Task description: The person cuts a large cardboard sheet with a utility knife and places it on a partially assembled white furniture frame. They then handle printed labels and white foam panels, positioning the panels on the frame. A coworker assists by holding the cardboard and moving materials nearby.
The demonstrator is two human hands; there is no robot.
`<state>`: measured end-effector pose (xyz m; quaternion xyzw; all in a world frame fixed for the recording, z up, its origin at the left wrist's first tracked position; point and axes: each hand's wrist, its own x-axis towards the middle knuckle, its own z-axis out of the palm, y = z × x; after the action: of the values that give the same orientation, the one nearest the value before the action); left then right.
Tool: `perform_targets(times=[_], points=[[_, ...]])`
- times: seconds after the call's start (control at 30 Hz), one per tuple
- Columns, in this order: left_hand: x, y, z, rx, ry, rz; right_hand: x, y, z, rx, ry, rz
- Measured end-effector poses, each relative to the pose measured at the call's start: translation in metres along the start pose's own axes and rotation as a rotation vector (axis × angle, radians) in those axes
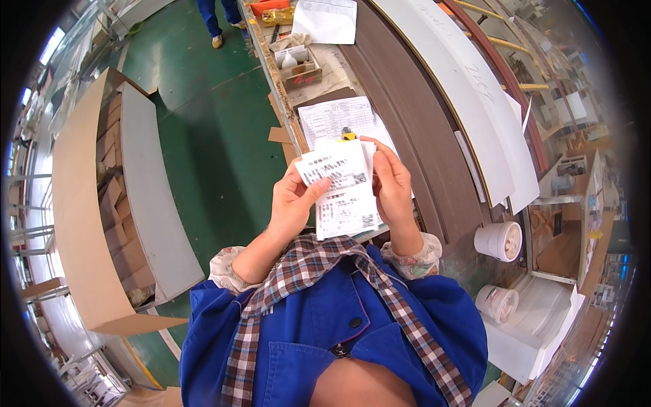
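Between my two hands are several white printed label sheets (346, 210), held in front of my chest. My left hand (296, 197) pinches their left edge, its thumb lying across the top sheet. Fingers of my right hand (392, 180) grip the sheets along the upper right side, partly hidden behind them. Just beyond the labels, a yellow and black tool (348, 134), perhaps a tape measure, rests on the bench. A printed form (339, 117) lies flat behind it, its lower part covered by the labels.
Long brown panels (400, 115) and white boards (468, 88) run along the bench to the right. An open box (305, 76) holds a small white bottle. On the left stands a large carton (81, 203) with cardboard pieces. White buckets (498, 241) stand at right. A person's legs (218, 17) show at the top.
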<state>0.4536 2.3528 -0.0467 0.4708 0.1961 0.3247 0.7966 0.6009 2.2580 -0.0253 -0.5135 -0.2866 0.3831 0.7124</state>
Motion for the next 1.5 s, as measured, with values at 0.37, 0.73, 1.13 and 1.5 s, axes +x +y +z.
perform_targets(times=[0.37,0.73,1.13,1.5], points=[[-0.002,-0.002,0.003,-0.217,0.023,-0.055,-0.004,0.004,0.000,-0.067,-0.050,-0.056],[-0.005,-0.013,-0.011,-0.133,0.091,0.100,-0.006,-0.007,0.015,-0.174,0.251,-0.179],[-0.009,0.001,-0.018,-0.024,-0.163,0.237,-0.004,-0.002,0.006,-0.150,0.323,-0.288],[-0.006,0.015,-0.019,-0.278,-0.008,-0.029,-0.006,0.002,-0.003,-0.260,0.340,-0.218]])
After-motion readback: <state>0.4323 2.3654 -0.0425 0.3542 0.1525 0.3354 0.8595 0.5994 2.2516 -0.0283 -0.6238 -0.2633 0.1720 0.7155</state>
